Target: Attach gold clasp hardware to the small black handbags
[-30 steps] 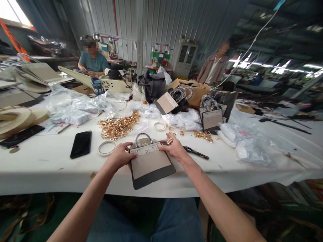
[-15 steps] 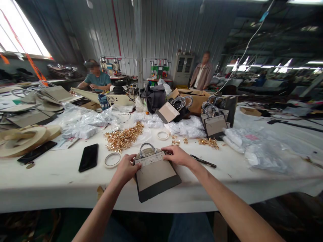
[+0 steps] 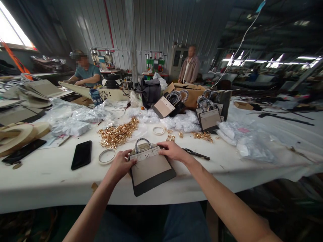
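A flat bag panel [image 3: 151,168], beige with a dark lower band and a plastic-wrapped handle on top, lies tilted at the table's front edge. My left hand [image 3: 124,163] grips its upper left corner, thumb on the face and fingers behind. At the upper right corner, my right hand [image 3: 172,151] pinches the panel the same way. A round tan object [image 3: 144,146] shows partly behind the panel. Just right of my right hand lies a dark slim tool [image 3: 198,154], its near end hidden. Left of my left hand is a roll of tape [image 3: 106,156].
Gold metal fasteners [image 3: 118,132] lie heaped behind the panel. A black phone [image 3: 81,155] rests to the left. More handled panels [image 3: 209,119] lean by a cardboard box [image 3: 190,88]. Plastic bags [image 3: 252,141] lie right. A person [image 3: 87,72] sits across the table; another person [image 3: 189,67] stands farther back.
The view has shifted a little, so everything sits slightly farther left and higher in the picture. Both hands keep their hold on the bag panel.
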Motion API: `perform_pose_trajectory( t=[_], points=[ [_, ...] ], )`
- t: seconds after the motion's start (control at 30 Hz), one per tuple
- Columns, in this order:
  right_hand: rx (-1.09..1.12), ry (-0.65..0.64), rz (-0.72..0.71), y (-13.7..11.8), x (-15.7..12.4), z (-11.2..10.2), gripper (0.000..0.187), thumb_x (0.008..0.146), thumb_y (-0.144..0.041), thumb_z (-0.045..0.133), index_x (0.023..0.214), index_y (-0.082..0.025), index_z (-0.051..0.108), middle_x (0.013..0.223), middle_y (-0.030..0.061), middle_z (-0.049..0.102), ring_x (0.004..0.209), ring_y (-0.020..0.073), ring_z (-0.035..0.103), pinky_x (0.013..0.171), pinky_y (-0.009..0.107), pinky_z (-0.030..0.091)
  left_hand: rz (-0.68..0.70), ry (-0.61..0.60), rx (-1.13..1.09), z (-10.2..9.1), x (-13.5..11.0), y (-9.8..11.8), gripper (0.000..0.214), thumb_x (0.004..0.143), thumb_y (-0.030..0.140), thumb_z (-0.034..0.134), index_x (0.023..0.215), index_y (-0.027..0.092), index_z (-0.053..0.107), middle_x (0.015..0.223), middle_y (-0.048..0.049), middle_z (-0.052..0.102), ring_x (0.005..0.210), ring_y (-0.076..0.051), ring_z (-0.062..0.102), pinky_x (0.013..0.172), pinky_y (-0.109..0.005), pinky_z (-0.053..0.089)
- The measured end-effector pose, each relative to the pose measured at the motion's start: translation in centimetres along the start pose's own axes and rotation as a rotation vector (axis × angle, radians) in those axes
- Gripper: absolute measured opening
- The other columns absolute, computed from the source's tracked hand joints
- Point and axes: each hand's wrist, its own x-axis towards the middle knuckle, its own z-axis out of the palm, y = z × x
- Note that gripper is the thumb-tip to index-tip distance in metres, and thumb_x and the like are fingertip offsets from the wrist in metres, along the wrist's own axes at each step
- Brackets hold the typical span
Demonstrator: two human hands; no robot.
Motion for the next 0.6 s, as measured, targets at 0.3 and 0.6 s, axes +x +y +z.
perform_pose_trajectory(
  t=[0.3,0.6],
  points=[
    [0.125,0.046,0.051,1.0,0.2,0.1,0.052,0.072,-0.032,0.094,0.123,-0.022,0.090,0.130,0.0103,0.085,0.130,0.0424,0.079,0.122,0.062,0.056,0.005,-0.018,0.026,0.0,0.1,0.0,0.078,0.084,0.057,0.072,0.145,0.009,0.077,0.117,-0.0166,0.078,0.090,-0.029,0.073,0.086,-0.042,0.058],
    [0.068,0.083,0.009,0.8,-0.9,0.8,0.047,0.084,-0.030,0.086,0.131,-0.024,0.087,0.141,0.0091,0.081,0.137,0.0401,0.075,0.127,0.061,0.051,0.025,-0.009,-0.022,-0.2,-0.2,0.2,0.073,0.084,0.057,0.074,0.142,0.012,0.078,0.117,-0.0147,0.079,0.086,-0.027,0.072,0.085,-0.042,0.059]
  ],
)
